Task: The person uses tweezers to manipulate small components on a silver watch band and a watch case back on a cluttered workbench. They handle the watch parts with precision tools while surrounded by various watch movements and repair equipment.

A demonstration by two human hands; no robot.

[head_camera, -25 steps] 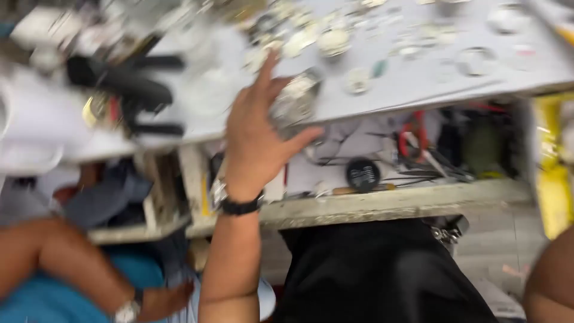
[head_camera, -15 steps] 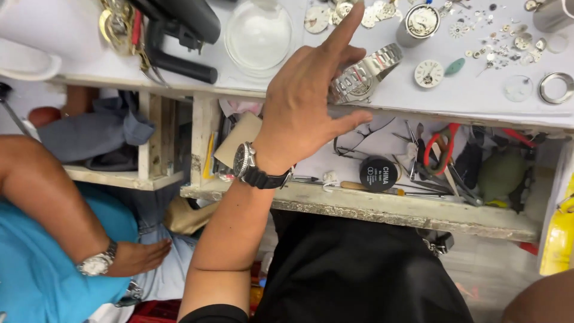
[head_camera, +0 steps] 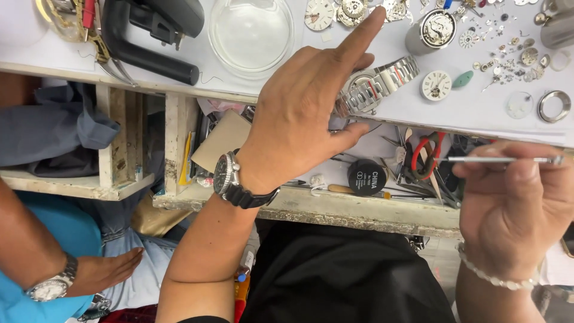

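My left hand (head_camera: 299,113) reaches over the white bench top (head_camera: 371,113). It grips a steel watch with a metal bracelet (head_camera: 376,88) between thumb and fingers, while its index finger points out toward the watch parts at the back. A black wristwatch (head_camera: 230,178) sits on that wrist. At the right my right hand (head_camera: 514,209), wearing a beaded bracelet, pinches a thin metal tool (head_camera: 502,160) held level over the open drawer (head_camera: 359,209).
On the bench lie a glass dish (head_camera: 251,33), a black handled tool (head_camera: 149,42), white dials (head_camera: 436,85), a metal ring (head_camera: 553,106) and several tiny parts (head_camera: 508,57). The drawer holds red pliers (head_camera: 426,152) and a black round tin (head_camera: 366,176). Another person's hand (head_camera: 110,269) rests at lower left.
The view has dropped and steadied. My left hand keeps hold of the steel watch with its index finger out. My right hand with the thin tool has come into view at the right.
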